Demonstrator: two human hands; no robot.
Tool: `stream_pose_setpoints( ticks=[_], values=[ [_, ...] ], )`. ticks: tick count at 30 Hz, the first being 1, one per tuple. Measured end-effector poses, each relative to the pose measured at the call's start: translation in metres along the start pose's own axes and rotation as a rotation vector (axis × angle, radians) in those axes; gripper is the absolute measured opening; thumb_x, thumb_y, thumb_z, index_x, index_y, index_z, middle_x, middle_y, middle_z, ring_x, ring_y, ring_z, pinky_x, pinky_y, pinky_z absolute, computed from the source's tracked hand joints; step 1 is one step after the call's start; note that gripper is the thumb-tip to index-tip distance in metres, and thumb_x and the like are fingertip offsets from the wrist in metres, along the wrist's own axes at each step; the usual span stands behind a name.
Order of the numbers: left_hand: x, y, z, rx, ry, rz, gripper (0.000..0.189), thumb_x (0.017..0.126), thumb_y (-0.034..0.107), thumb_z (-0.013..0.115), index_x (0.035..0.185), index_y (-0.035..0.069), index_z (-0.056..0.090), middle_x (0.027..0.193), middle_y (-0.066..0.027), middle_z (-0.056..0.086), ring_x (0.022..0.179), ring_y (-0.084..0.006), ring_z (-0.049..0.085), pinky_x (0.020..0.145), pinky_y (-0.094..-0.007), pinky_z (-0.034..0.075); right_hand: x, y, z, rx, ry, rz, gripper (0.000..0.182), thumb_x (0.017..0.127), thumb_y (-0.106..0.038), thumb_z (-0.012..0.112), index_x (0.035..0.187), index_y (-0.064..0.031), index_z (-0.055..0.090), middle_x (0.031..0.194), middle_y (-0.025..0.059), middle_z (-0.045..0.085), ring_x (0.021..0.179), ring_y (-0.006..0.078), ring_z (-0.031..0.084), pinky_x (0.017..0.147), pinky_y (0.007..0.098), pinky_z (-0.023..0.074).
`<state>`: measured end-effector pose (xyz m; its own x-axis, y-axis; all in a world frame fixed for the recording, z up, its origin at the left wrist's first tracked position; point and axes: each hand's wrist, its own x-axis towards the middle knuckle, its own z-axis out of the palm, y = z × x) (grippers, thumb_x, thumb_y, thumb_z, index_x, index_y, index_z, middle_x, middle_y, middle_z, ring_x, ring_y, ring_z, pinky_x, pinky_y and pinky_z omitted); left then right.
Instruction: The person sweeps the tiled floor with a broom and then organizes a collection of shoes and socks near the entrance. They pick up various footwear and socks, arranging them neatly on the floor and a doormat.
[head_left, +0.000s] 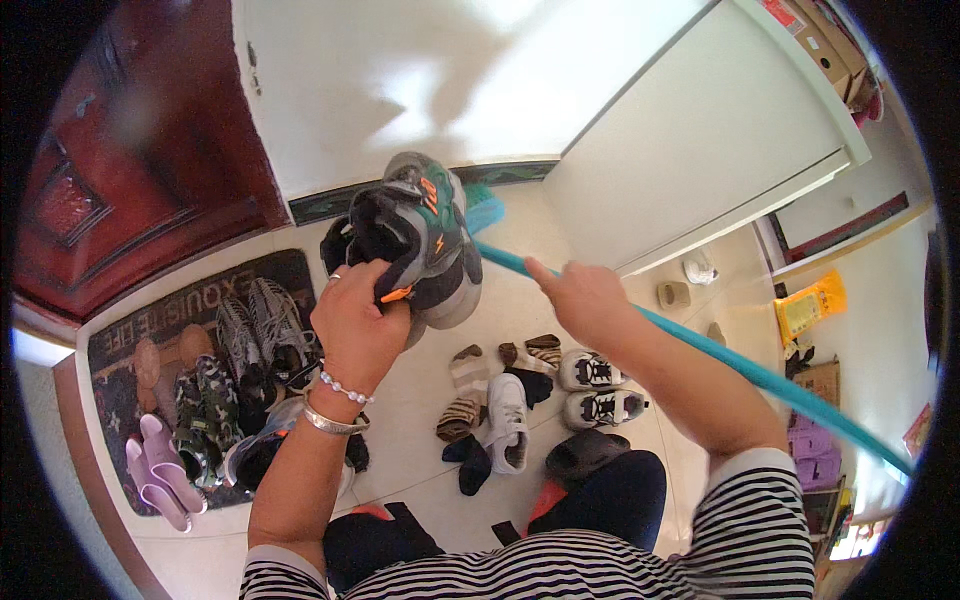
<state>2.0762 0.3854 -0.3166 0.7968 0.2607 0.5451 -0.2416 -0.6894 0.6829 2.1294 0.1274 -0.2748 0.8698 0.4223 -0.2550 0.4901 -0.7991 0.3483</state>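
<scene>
My left hand (361, 319) grips a pair of grey, black and green sneakers (431, 232) with orange marks by their collars, held up above the floor. My right hand (589, 300) is closed around the teal handle of a broom (720, 352), its index finger pointing along the shaft. Partly behind the sneakers, the broom's green-blue bristles (484, 208) rest in the corner by the baseboard. Below my hands on the floor lie a white sneaker (508, 420), several striped and dark socks (470, 373), and a pair of white sneakers with black laces (600, 409).
At left, a dark doormat (202, 300) bears several shoes, with lilac slippers (165, 480) at its edge. A red door (142, 165) stands beyond it. A white cabinet panel (712, 135) rises at upper right. Beige slippers (673, 295) and a yellow packet (810, 306) are farther right.
</scene>
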Motion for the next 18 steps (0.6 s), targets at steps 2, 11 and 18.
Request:
stream_pose_setpoints(
  ticks=[2, 11, 18],
  values=[
    [0.001, 0.001, -0.003, 0.024, -0.021, 0.012, 0.020, 0.065, 0.009, 0.062, 0.085, 0.007, 0.062, 0.077, -0.0095, 0.061, 0.077, -0.0311, 0.057, 0.066, -0.0388, 0.047, 0.011, -0.006, 0.015, 0.012, -0.062, 0.030, 0.048, 0.084, -0.011, 0.053, 0.131, -0.0152, 0.044, 0.074, 0.0119, 0.060, 0.064, 0.0303, 0.062, 0.052, 0.0418, 0.0481],
    [-0.008, -0.014, 0.005, 0.073, -0.067, -0.072, 0.026, 0.064, 0.008, 0.062, 0.089, 0.004, 0.063, 0.084, -0.0121, 0.063, 0.081, -0.0330, 0.059, 0.070, -0.0399, 0.048, -0.156, 0.014, -0.011, 0.025, -0.576, -0.110, 0.057, 0.084, -0.011, 0.053, 0.138, -0.0205, 0.038, 0.075, 0.0138, 0.058, 0.061, 0.0289, 0.061, 0.048, 0.0410, 0.0448],
    [-0.027, -0.027, 0.013, 0.135, -0.201, -0.119, 0.033, 0.062, 0.007, 0.063, 0.095, 0.002, 0.064, 0.089, -0.0142, 0.065, 0.084, -0.0343, 0.060, 0.074, -0.0399, 0.049, -0.105, 0.047, -0.006, 0.024, -0.184, 0.075, 0.049, 0.085, -0.013, 0.052, 0.132, -0.0219, 0.044, 0.076, 0.0124, 0.058, 0.065, 0.0304, 0.061, 0.054, 0.0426, 0.0473]
  ],
)
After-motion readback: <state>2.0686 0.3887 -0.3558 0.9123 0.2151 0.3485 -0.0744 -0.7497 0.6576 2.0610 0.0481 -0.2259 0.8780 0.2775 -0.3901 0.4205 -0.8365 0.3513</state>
